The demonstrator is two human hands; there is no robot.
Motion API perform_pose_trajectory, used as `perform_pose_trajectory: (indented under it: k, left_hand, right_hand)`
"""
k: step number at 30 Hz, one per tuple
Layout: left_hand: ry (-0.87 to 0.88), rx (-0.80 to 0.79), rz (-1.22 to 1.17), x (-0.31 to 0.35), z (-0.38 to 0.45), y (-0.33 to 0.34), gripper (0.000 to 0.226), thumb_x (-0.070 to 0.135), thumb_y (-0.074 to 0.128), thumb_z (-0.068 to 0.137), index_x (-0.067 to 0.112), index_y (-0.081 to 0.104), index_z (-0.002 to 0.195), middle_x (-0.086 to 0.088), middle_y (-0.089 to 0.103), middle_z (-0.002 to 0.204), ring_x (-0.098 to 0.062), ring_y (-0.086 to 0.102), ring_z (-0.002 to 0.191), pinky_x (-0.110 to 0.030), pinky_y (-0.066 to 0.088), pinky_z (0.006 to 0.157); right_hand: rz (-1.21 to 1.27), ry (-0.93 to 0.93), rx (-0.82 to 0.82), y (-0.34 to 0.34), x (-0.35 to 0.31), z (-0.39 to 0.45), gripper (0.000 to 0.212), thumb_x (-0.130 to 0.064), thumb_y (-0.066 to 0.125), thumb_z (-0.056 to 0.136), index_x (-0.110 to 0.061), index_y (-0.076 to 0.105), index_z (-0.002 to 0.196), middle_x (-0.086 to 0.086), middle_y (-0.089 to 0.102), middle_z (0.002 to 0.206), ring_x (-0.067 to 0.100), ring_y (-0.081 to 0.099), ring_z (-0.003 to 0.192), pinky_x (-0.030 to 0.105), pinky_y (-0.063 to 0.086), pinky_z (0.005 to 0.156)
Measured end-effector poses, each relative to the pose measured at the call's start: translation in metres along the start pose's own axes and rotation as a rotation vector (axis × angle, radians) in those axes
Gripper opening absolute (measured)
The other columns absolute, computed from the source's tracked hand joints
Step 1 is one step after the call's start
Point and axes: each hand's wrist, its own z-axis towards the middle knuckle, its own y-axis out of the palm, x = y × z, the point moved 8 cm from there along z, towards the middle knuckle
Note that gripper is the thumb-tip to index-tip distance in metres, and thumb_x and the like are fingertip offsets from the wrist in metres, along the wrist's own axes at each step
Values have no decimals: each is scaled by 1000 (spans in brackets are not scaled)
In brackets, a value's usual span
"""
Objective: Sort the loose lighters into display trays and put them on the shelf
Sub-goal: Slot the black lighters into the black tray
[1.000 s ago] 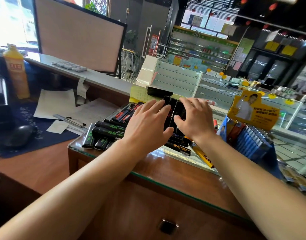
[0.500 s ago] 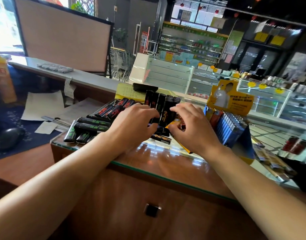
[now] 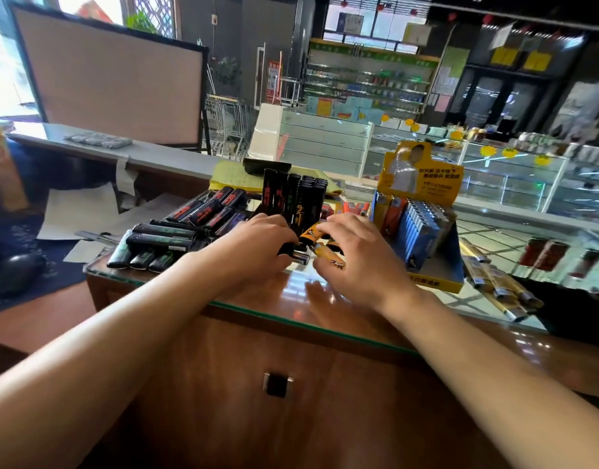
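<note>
1. Several dozen loose lighters lay flat on the glass counter, with a block of upright black ones just behind your hands; a yellow display tray, part filled with blue lighters, stood to the right, and more lighters lay beyond it

2. Your left hand had its fingers curled down over a black lighter lying at the foot of the upright block; grip judged probable, since the fingertips were hidden

3. Your right hand had its fingers bent round an orange lighter, which touched the black one

4. Handling, judged: each lighter looked light, rigid and glossy, so likely slippery; the metal head is the delicate end. You would do best to pinch across the long flat sides at mid-body, not at the head

5. Appearance: slim black bodies with red, green or orange print, and silver caps; a few were orange. Finer detail of the print was too blurred to read

6. Shelf not identified with certainty among the background cabinets
</note>
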Motion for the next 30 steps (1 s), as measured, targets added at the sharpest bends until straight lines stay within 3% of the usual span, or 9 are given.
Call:
perform_pose_trajectory:
  k: [3,7,13,19,24,27,30]
  left_hand:
    - [-5,15,-55,1,-4,0,41,24,60,91,21,59,132,-1,57,135,-24,50,127,-42,39,106]
    - [-38,32,-78,3,-8,-3,38,24,59,91,26,59,128,1,57,129,-24,50,124,-46,42,101]
    - [-129,-42,6,7,-16,4,47,39,49,97,29,45,143,1,41,139,-25,32,132,-48,30,110]
    - [-180,-45,-85,0,-18,4,46,45,58,93,20,48,130,-5,49,134,-26,40,128,-47,34,108]
    - [-179,17,-139,-2,-18,-2,36,38,64,91,13,61,117,-8,62,116,-26,55,113,-33,41,92]
    - [-186,82,-68,3,-20,-9,29,35,58,95,11,63,111,-8,64,112,-26,58,108,-36,46,91]
    - [-221,182,-27,5,-22,-19,22,30,56,95,11,63,102,-6,64,95,-26,59,86,-36,45,72]
  right_hand:
    - [-8,-8,-2,2,-3,-3,53,-40,58,90,-21,51,139,-2,45,144,17,30,138,31,24,114]
    - [-2,-3,-8,3,-6,-6,54,-40,57,91,-20,50,140,-2,46,143,18,31,137,34,26,115]
    - [-15,10,0,1,-3,-11,53,-41,58,91,-20,51,139,-2,47,142,20,33,136,34,27,113]
    - [-9,17,24,-2,-3,-11,51,-40,57,92,-20,50,139,-2,46,144,17,33,136,30,26,111]
    - [15,22,29,-2,-2,-11,50,-38,58,92,-20,51,137,-3,46,142,17,34,133,28,27,108]
    - [26,24,43,-2,-1,-10,48,-38,57,92,-21,52,136,-3,47,141,16,34,132,29,27,108]
    - [30,25,64,-4,-1,-9,45,-37,56,92,-21,53,134,-3,48,139,15,34,131,29,28,106]
